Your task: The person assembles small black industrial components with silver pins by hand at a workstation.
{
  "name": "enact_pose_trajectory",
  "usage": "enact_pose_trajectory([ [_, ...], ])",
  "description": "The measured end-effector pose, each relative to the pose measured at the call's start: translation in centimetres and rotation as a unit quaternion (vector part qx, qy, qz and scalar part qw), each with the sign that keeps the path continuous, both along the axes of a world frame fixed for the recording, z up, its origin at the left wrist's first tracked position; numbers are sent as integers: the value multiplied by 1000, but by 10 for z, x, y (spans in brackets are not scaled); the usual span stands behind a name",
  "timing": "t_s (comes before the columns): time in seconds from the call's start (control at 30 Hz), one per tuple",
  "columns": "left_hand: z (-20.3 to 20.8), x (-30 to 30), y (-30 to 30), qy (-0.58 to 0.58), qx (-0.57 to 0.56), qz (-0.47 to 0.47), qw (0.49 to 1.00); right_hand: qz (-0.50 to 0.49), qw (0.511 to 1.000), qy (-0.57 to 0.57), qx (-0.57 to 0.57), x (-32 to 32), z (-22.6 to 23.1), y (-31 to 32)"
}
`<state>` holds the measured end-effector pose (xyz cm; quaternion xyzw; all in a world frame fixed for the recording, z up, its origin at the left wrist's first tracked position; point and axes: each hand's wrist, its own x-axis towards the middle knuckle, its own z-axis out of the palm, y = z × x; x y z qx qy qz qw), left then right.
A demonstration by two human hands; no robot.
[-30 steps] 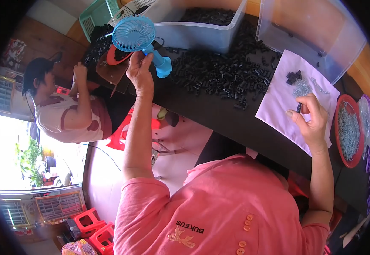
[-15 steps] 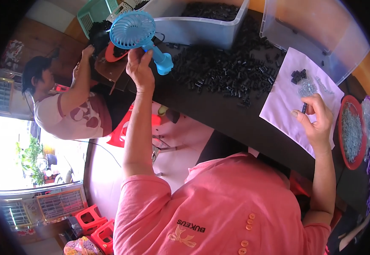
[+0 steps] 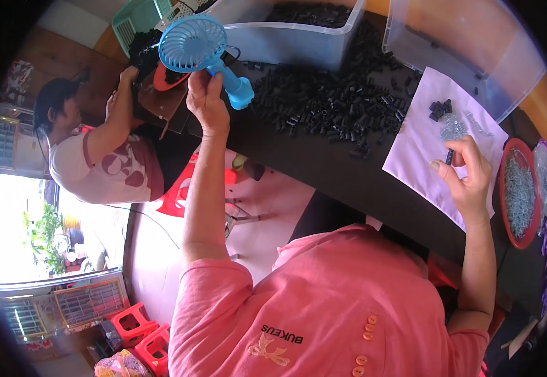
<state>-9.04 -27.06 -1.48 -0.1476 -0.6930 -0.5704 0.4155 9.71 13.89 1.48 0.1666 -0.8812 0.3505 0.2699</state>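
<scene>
At the upper left of the table is a light-blue handheld fan (image 3: 193, 44) with a round grille and a short handle on a base. My left hand (image 3: 208, 103) is closed at its neck, thumb and fingers against the part just below the grille. Over a pale lilac cloth (image 3: 412, 147), my right hand (image 3: 469, 173) pinches a small black tube (image 3: 449, 157) between thumb and fingers. Just beyond it on the cloth lie a cluster of black pieces (image 3: 440, 110) and a little heap of clear or silvery small parts (image 3: 453, 127).
Many loose black tubes (image 3: 336, 103) cover the dark table (image 3: 324, 176). Behind them stand a translucent bin (image 3: 286, 47) holding more and a second clear bin (image 3: 462, 56). A red tray (image 3: 520, 195) of silvery screws sits at right. Another person (image 3: 104, 138) works at left.
The fan and my left hand sit very slightly higher and further left in view. Both hands keep their grip. The other person's hand has shifted a little.
</scene>
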Motion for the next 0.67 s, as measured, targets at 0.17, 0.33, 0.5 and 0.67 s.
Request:
enact_pose_trajectory([
  [0.17, 2, -2, 1, 6, -38, 38, 999, 4, 1000, -1, -4, 0, -1, 0],
  [0.33, 2, 4, 9, 7, -38, 49, 998, 1, 1000, 5, 4, 0, 0, 0],
  [0.5, -4, 1, 3, 12, -22, 17, 1000, -1, 1000, 9, 8, 0, 2, 0],
  [0.67, -5, 2, 0, -3, -22, 13, 1000, 0, 1000, 11, 1, 0, 2, 0],
])
